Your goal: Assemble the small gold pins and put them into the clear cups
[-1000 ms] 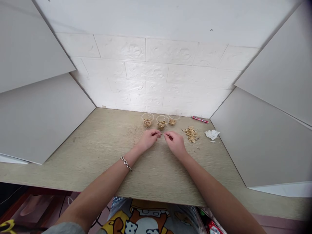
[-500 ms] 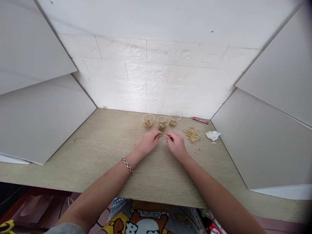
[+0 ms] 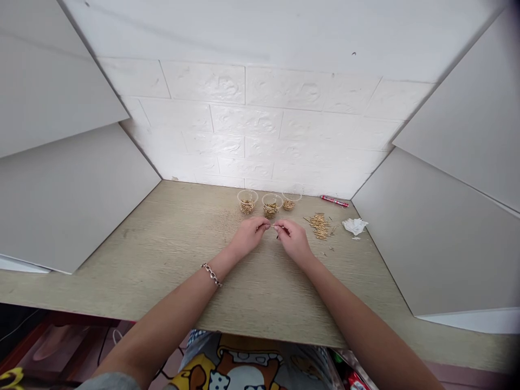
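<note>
My left hand (image 3: 251,234) and my right hand (image 3: 291,236) meet fingertip to fingertip over the table. Both are closed in a pinch on a thin gold-coloured pin (image 3: 272,226), which spans the small gap between them. Its ends are hidden by the fingers. Just beyond the hands stand a clear plastic cup (image 3: 247,201) on the left and a second clear cup (image 3: 272,205) in the middle, both holding small gold pieces. A third clear cup (image 3: 292,196) sits behind them to the right. Beside my right hand lies a loose pile of gold pins (image 3: 320,226).
Crumpled white tissue (image 3: 355,226) lies right of the pile, near the right-hand grey panel (image 3: 447,233). A red pen-like stick (image 3: 334,201) rests by the white brick-pattern wall (image 3: 260,119). Fine brown specks (image 3: 227,221) are scattered left of the cups.
Both hands hold almost the same place and grip. The fingers of my right hand have shifted very slightly around the pin.
</note>
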The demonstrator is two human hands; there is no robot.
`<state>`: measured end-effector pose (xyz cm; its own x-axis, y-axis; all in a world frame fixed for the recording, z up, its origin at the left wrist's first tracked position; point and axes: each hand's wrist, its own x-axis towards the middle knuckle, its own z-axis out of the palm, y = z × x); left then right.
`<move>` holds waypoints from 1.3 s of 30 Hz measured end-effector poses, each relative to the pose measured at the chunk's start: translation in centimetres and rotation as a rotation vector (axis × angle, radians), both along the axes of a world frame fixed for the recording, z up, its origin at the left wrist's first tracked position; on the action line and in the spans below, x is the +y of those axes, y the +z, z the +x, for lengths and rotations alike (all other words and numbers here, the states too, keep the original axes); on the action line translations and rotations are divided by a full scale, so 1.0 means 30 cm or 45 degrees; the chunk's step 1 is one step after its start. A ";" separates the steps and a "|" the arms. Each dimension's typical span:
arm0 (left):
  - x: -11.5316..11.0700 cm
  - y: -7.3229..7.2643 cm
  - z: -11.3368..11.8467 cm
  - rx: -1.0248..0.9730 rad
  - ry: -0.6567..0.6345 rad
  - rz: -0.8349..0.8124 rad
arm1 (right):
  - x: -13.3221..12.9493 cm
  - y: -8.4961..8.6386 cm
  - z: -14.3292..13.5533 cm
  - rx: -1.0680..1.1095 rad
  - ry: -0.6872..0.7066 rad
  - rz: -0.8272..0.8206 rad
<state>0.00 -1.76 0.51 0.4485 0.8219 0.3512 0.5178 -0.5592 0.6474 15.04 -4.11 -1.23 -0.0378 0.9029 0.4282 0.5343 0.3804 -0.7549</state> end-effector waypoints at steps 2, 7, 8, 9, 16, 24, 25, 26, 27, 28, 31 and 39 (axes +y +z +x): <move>-0.001 -0.002 0.002 -0.017 0.019 -0.034 | -0.001 -0.003 -0.002 0.009 -0.005 -0.009; -0.002 -0.017 0.013 -0.097 0.073 -0.211 | -0.004 0.001 -0.010 -0.047 -0.032 0.029; -0.002 -0.022 0.016 -0.129 0.092 -0.249 | -0.006 0.003 -0.012 -0.059 -0.040 0.046; -0.002 -0.027 0.020 -0.166 0.113 -0.284 | -0.007 0.005 -0.014 -0.065 -0.049 0.062; -0.001 -0.042 0.032 -0.422 0.132 -0.515 | -0.019 0.007 -0.030 -0.069 -0.103 0.094; -0.012 -0.024 0.041 -0.655 0.117 -0.824 | -0.014 -0.004 -0.037 -0.043 -0.122 0.063; -0.014 -0.024 0.042 -0.668 0.120 -0.849 | -0.013 -0.005 -0.036 -0.044 -0.125 0.070; -0.014 -0.024 0.042 -0.682 0.124 -0.872 | -0.013 -0.006 -0.036 -0.050 -0.127 0.077; -0.014 -0.024 0.042 -0.699 0.127 -0.895 | -0.012 -0.007 -0.035 -0.060 -0.126 0.084; -0.014 -0.026 0.041 -0.716 0.126 -0.920 | -0.012 -0.008 -0.035 -0.072 -0.122 0.091; -0.011 -0.030 0.037 -0.751 0.100 -0.997 | -0.010 -0.012 -0.036 -0.099 -0.107 0.114; -0.006 -0.028 0.033 -0.703 0.080 -1.009 | -0.008 -0.017 -0.039 -0.128 -0.120 0.155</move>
<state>1.00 -1.93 -0.33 0.3336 0.9278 -0.1671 0.0418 0.1625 0.9858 13.88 -4.35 -1.74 -0.0033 0.8461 0.5330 0.6422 0.4104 -0.6474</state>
